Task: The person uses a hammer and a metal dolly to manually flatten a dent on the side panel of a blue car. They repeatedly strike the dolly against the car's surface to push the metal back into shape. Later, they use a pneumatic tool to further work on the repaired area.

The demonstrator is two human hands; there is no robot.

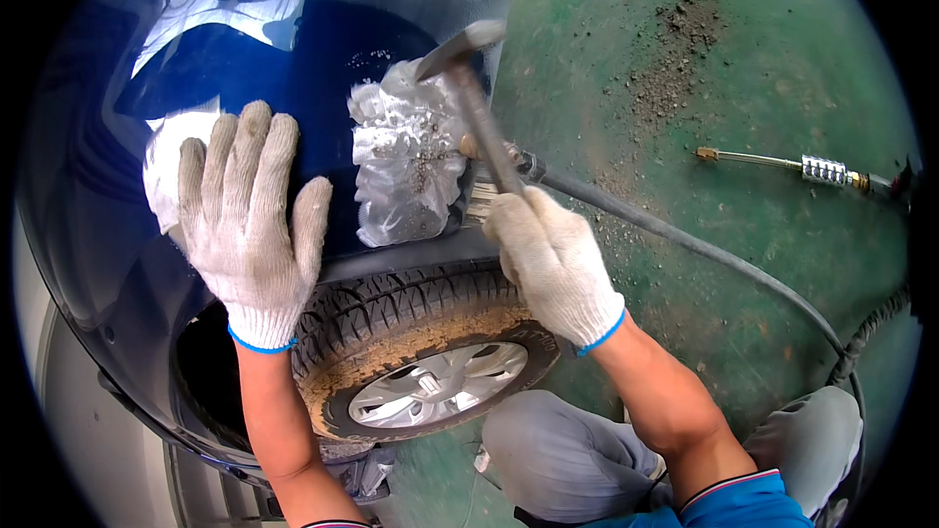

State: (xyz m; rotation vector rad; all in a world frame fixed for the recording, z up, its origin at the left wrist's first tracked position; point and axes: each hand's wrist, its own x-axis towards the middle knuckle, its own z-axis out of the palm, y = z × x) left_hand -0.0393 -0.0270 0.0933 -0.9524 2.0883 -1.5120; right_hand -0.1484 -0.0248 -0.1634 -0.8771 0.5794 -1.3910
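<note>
In a white knitted glove with a blue cuff edge, my left hand [249,196] lies flat with fingers stretched on the dark blue car body panel [333,68]. Partly under its fingers is a whitish patch [166,171]; whether it is paper or bare metal I cannot tell. My right hand [553,254], gloved alike, grips the shaft of a hammer [484,127], slightly blurred. The hammer's head is over the upper right of a silvery, crumpled area of bare metal [401,171] in the panel. Dark specks lie on that metal.
Below the panel edge is a muddy tyre [411,332] with a silver wheel rim [440,381]. A grey cable [675,230] runs from beside the bare metal across the green floor [782,59]. Dirt [675,68] and a metal rod tool [782,161] lie right. My bent knees are below.
</note>
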